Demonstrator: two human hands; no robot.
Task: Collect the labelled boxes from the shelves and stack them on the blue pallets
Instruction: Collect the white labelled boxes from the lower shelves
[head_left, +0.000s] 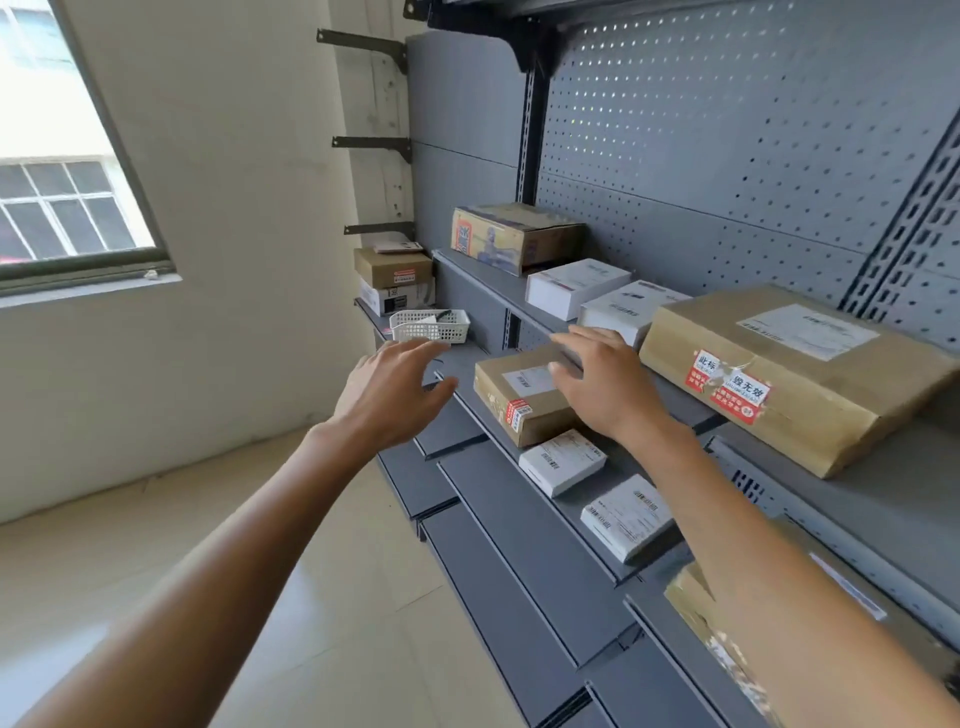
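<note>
White mesh basket (430, 326) at the far end of the lower grey shelf (582, 499), with a white slip and something dark inside, too small to tell apart. Behind it, a brown carton on a white one (394, 280). Along the same lower shelf: small brown labelled box (519, 397) with a red-and-white sticker on its near corner, then two flat white boxes (562, 461) and (626, 517) closer in. On the upper shelf (483, 275): printed brown carton (514, 236), two white boxes (574, 287), and a large brown parcel (789, 371) with a white label and red stickers. Another brown parcel (779, 649) at lower right, partly hidden. Left hand (389, 387) hanging in the air just left of the small brown box, fingers spread and loosely bent, gripping nothing. Right hand (597, 382) stretched over that box's top right side, fingers extended and slightly blurred; contact cannot be told. Both forearms reaching forward.
</note>
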